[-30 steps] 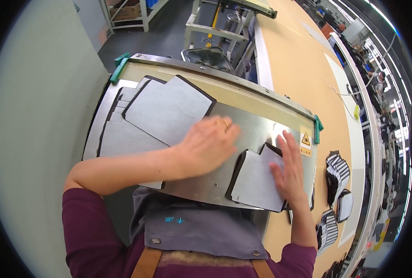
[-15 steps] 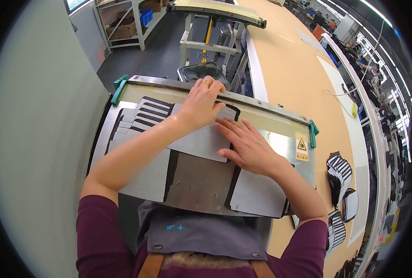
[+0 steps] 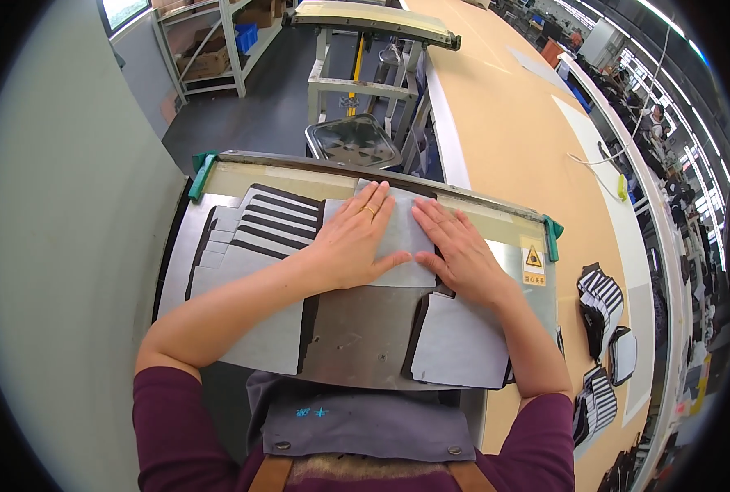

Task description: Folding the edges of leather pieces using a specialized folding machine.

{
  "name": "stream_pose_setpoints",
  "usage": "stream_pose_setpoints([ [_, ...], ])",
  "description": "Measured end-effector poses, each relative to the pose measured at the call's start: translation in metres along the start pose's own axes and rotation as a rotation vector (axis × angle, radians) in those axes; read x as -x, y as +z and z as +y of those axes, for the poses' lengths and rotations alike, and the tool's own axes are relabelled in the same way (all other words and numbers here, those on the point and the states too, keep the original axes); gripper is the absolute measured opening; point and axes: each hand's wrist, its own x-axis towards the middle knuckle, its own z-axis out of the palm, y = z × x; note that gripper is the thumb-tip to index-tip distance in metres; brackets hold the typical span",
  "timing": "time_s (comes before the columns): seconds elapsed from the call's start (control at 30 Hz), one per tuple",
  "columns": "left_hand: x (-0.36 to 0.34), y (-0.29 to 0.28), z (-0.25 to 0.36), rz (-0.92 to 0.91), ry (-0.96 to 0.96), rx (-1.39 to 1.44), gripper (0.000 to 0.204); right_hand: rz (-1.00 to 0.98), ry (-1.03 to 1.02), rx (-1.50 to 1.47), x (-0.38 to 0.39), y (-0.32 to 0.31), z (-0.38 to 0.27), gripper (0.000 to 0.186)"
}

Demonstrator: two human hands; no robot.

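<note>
A light grey sheet with a dark layer showing at its far right edge lies near the metal bar of the worktop. My left hand rests flat on its left part, fingers stretched toward the far edge, a ring on one finger. Over its right part my right hand lies flat, fingers extended, thumb toward the left thumb. Left of them, staggered grey pieces with black edges fan out above a larger grey stack. Another stack of grey sheets with black edges sits below my right hand.
A metal bar with green end brackets runs along the worktop's far edge. Beyond it stand a stool and a similar frame table. On the long tan table at right lie striped piles. A wall borders the left.
My left hand has come back from the far bar and flattened onto the sheet. My right hand has shifted slightly right. The sheet now lies further right, uncovering more of the striped pieces.
</note>
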Motion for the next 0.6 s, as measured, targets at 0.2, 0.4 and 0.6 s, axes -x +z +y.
stream_pose_setpoints([
  [0.2,0.002,-0.010,-0.011,0.001,-0.076,-0.169,0.083,0.028,0.013,0.104,-0.012,0.009,0.007,0.060],
  [0.4,0.009,-0.013,-0.017,0.017,-0.070,-0.112,0.078,0.001,0.093,0.109,-0.004,-0.002,0.002,0.059],
  [0.6,0.006,-0.012,-0.016,0.007,-0.012,-0.002,0.077,0.029,0.146,0.114,0.002,-0.002,0.004,0.058],
])
